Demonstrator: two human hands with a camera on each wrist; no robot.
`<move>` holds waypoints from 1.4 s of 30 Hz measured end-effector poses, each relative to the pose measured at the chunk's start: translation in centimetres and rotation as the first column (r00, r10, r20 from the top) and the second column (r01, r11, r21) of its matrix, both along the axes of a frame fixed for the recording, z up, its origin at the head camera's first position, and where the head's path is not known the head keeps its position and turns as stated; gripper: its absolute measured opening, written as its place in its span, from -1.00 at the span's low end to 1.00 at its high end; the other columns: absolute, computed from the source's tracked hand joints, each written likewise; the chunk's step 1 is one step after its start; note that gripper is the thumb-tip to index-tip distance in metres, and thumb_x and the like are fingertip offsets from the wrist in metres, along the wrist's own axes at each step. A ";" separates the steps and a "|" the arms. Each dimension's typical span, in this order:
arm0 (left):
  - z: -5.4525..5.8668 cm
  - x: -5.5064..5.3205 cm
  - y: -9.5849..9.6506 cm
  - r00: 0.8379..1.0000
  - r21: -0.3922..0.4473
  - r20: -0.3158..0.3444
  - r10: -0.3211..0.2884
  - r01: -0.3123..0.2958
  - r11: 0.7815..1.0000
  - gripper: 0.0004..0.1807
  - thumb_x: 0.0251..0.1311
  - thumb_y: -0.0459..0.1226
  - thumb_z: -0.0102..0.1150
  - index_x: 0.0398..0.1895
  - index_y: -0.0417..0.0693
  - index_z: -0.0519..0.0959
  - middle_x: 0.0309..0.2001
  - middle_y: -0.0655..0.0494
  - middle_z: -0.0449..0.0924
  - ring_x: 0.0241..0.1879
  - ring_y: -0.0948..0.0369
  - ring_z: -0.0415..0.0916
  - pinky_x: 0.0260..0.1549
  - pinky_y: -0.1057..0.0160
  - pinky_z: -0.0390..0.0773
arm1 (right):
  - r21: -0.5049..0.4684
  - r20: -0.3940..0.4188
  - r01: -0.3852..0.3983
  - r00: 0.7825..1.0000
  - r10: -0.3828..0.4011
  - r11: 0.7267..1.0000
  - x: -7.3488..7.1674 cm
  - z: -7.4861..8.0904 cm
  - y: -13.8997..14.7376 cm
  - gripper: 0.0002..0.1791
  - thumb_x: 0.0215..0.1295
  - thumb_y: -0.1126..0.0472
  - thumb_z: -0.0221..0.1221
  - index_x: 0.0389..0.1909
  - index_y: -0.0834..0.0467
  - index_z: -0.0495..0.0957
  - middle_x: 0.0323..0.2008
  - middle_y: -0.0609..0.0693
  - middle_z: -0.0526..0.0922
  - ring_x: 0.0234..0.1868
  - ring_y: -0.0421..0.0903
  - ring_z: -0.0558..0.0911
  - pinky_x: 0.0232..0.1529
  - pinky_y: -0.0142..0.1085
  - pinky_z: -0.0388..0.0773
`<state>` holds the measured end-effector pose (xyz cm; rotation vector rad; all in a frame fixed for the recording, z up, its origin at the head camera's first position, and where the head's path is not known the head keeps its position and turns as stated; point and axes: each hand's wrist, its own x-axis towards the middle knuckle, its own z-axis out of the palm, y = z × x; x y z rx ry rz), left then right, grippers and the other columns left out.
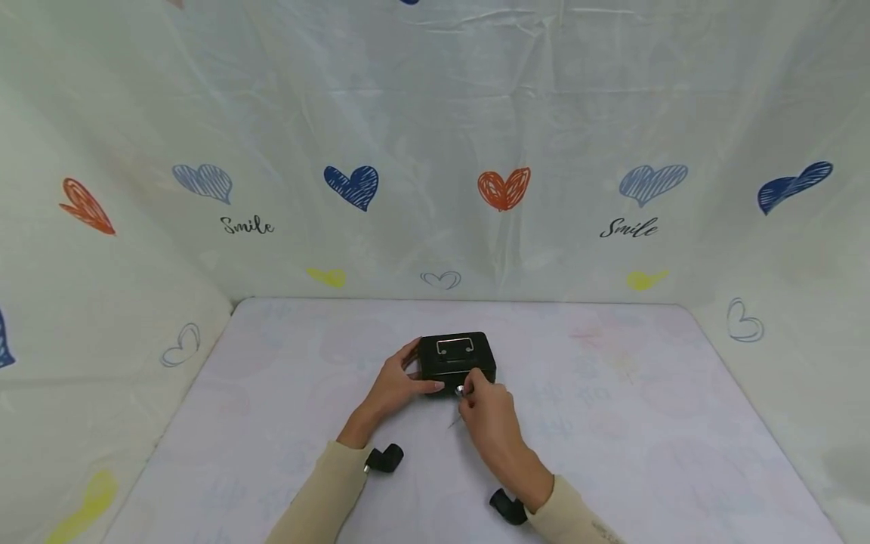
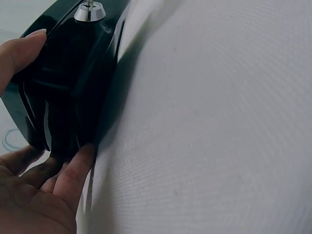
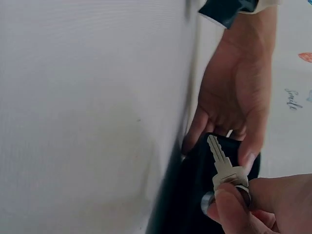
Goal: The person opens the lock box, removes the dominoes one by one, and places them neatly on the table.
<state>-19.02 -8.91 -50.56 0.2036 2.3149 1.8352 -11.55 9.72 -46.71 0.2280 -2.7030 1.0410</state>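
Beige cloth of the left sleeve (image 1: 322, 491) enters at lower left, a black fitting (image 1: 386, 458) beside the wrist. Ahead of it, the left hand (image 1: 394, 385) grips the left end of a black box (image 1: 470, 364), thumb on the front, fingers against the side. The box sits on the pale surface (image 1: 612, 423), just beyond and between the two hands, with a wire handle on its lid. Right of the left thumb, a round silver lock (image 2: 90, 13) projects from the front face. Close by the lock, a key (image 3: 223, 163) has its toothed blade free, pointing toward the left hand. The right hand (image 1: 491, 415), at the box's front right, pinches the key's head between thumb and finger.
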 end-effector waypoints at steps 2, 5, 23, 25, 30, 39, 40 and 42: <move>0.0 0.1 0.1 1.000 0.002 0.004 -0.008 0.008 1.000 0.10 0.03 -0.36 0.63 0.63 -0.27 0.20 0.53 -0.25 0.35 0.52 -0.13 0.32 0.39 -0.09 0.54 | 0.024 -0.015 -0.003 1.000 0.003 1.000 -0.1 -0.2 -0.1 -0.69 0.14 0.61 0.34 -0.34 0.20 0.48 -0.67 -0.07 0.56 -0.63 -0.31 0.39 -0.66 -0.50 0.36; 0.0 0.2 0.2 1.000 -0.004 0.001 -0.018 0.018 1.000 0.10 0.04 -0.35 0.63 0.64 -0.26 0.19 0.53 -0.25 0.34 0.51 -0.13 0.34 0.37 -0.06 0.57 | 0.031 -0.011 0.000 1.000 0.000 1.000 -0.2 -0.5 -0.2 -0.71 0.18 0.59 0.34 -0.33 0.21 0.48 -0.63 -0.04 0.58 -0.61 -0.30 0.42 -0.64 -0.50 0.38; -0.3 0.3 -0.2 0.998 -0.003 -0.032 -0.049 0.049 0.999 0.13 0.03 -0.36 0.62 0.63 -0.35 0.14 0.53 -0.34 0.30 0.50 -0.21 0.32 0.37 -0.07 0.57 | 0.350 -0.105 0.084 0.993 -0.050 0.933 0.9 -1.6 0.1 -0.85 0.22 0.22 0.50 -0.47 0.16 0.76 -0.56 -0.06 0.67 -0.55 -0.16 0.60 -0.64 -0.29 0.55; -0.3 0.4 -0.2 0.998 -0.011 -0.034 -0.051 0.051 0.999 0.13 0.03 -0.35 0.62 0.63 -0.34 0.14 0.53 -0.32 0.31 0.50 -0.20 0.32 0.37 -0.09 0.56 | 0.415 -0.155 0.091 0.987 -0.029 0.905 1.0 -1.8 -0.1 -0.84 0.17 0.21 0.54 -0.45 0.18 0.77 -0.55 -0.03 0.69 -0.52 -0.12 0.59 -0.60 -0.29 0.55; -0.3 0.5 -0.3 0.997 -0.049 -0.054 -0.056 0.053 0.997 0.14 0.01 -0.31 0.64 0.64 -0.30 0.16 0.53 -0.27 0.35 0.46 -0.15 0.39 0.36 -0.10 0.58 | 0.514 -0.233 0.116 0.972 0.008 0.850 0.9 -2.2 -0.2 -0.78 0.06 0.15 0.62 -0.39 0.16 0.80 -0.46 0.02 0.73 -0.38 -0.04 0.58 -0.40 -0.23 0.50; -0.4 0.7 -0.4 0.994 -0.119 -0.081 -0.067 0.057 0.991 0.17 -0.04 -0.28 0.69 0.63 -0.22 0.18 0.53 -0.19 0.35 0.52 -0.11 0.31 0.47 -0.12 0.45 | 0.468 -0.204 0.106 0.979 -0.009 0.878 1.0 -2.4 -0.1 -0.78 0.05 0.14 0.63 -0.40 0.15 0.80 -0.48 0.01 0.64 -0.41 -0.03 0.62 -0.55 -0.25 0.57; -0.4 0.7 -0.4 0.994 -0.130 -0.083 -0.074 0.063 0.990 0.18 -0.05 -0.28 0.70 0.64 -0.22 0.17 0.54 -0.19 0.35 0.54 -0.11 0.28 0.50 -0.15 0.40 | 0.464 -0.196 0.105 0.981 -0.014 0.879 1.1 -2.4 -0.2 -0.79 0.05 0.14 0.62 -0.41 0.14 0.80 -0.48 0.01 0.64 -0.42 -0.03 0.63 -0.56 -0.24 0.59; -0.4 0.8 -0.4 0.993 -0.147 -0.074 -0.088 0.076 0.986 0.21 -0.06 -0.28 0.71 0.65 -0.18 0.15 0.56 -0.17 0.32 0.57 -0.11 0.23 0.56 -0.17 0.29 | 0.464 -0.179 0.103 0.984 -0.021 0.880 1.1 -2.4 -0.2 -0.79 0.06 0.13 0.62 -0.42 0.13 0.79 -0.49 0.00 0.64 -0.43 -0.02 0.65 -0.58 -0.21 0.62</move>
